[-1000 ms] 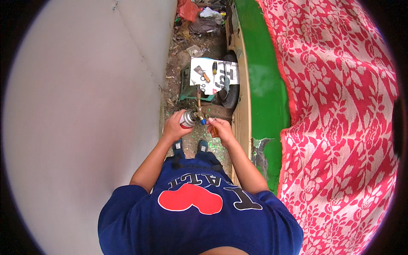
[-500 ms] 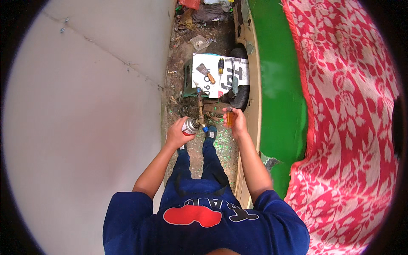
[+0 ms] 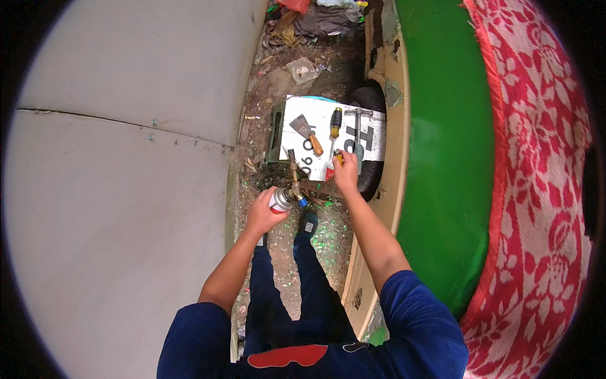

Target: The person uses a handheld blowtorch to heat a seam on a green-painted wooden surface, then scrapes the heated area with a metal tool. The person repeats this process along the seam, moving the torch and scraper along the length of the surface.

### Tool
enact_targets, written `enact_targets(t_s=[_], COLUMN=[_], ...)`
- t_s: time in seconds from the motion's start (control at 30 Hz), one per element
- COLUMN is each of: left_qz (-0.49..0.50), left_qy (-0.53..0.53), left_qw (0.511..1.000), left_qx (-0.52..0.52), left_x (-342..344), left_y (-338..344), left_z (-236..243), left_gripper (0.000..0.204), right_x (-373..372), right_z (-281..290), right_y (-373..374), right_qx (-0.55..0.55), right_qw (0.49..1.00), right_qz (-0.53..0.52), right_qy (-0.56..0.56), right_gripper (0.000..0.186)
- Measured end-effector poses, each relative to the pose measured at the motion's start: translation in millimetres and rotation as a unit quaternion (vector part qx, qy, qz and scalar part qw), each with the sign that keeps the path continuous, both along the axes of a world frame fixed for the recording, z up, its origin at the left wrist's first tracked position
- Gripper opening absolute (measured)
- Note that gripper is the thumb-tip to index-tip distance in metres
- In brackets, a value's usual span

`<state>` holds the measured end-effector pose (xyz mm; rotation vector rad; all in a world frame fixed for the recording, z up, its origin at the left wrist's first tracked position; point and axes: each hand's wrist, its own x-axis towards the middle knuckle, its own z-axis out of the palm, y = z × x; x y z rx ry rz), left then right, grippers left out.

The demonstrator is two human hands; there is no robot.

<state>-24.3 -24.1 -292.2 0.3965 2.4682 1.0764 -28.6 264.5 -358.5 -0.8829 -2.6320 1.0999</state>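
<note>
Grey panelled wall [image 3: 126, 158]: along the person's left, seamed, a few screw heads.
Red floral cloth [image 3: 536, 189]: draped over the far right side.
Green vehicle body [image 3: 442, 158]: beside the cloth, edged by a beige sill [image 3: 398, 132]; black tyre [image 3: 374, 101] partly hidden at its foot.
Dirt ground [image 3: 328, 234]: narrow strip between wall and vehicle, flecked with green chips; rubbish heaped at the far end.
White board [image 3: 315, 110]: black lettering, lying flat over the tyre and a green crate [image 3: 276, 132]; serves as a tool rest.
Left hand [image 3: 262, 211]: clenched around a small gas canister [image 3: 281, 200], held low and tilted, above the ground just short of the board.
Brass torch head [image 3: 293, 174]: fitted to the canister, nozzle pointing up toward the board's near edge; no flame visible.
Right hand [image 3: 346, 175]: at the board's near right corner, fingers pinched on a small orange item [image 3: 339, 158]; kind too small to tell.
Metal hammer-like tool [image 3: 357, 129]: on the board, just beyond the right hand.
Screwdriver [image 3: 335, 123]: yellow-and-black handle, on the board, untouched.
Scraper [image 3: 307, 134]: wooden handle, on the board, left of the screwdriver.

Step in hand, judged: torch held ready in one hand, small item handled at the board with the other.
Next move, judged: calls for a steady canister, nozzle kept clear of fingers and board.
</note>
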Motion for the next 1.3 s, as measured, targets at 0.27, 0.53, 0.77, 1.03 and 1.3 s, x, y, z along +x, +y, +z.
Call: enact_targets(t_s=[0.27, 0.53, 0.77, 1.03, 1.3], left_qz=[-0.013, -0.022, -0.017, -0.017, -0.001], left_qy=[-0.013, -0.008, -0.009, -0.014, -0.021], left_qw=[1.000, 1.000, 1.000, 1.000, 1.000], left_qx=[-0.002, -0.005, -0.012, -0.012, 0.009], left_x=[-23.4, -35.4, -37.2, -39.2, -23.6], left_y=[15.5, 22.0, 16.3, 10.3, -8.5], left_z=[-36.4, -38.6, -44.5, -43.4, -18.0], left_gripper=[0.078, 0.077, 0.079, 0.081, 0.080], right_x=[-68.5, -79.8, -98.5, -111.2, -90.4], right_z=[-6.9, -13.8, -10.7, -6.3, 39.7], right_y=[2.6, 23.5, 62.7, 83.5, 91.5], right_qx=[0.067, 0.108, 0.294, 0.353, 0.339], right_qw=[0.992, 0.990, 0.915, 0.842, 0.847], right_qz=[0.047, 0.086, 0.268, 0.393, 0.401], right_qy=[-0.094, -0.034, -0.065, -0.112, -0.077], right_gripper=[0.045, 0.034, 0.043, 0.047, 0.051])
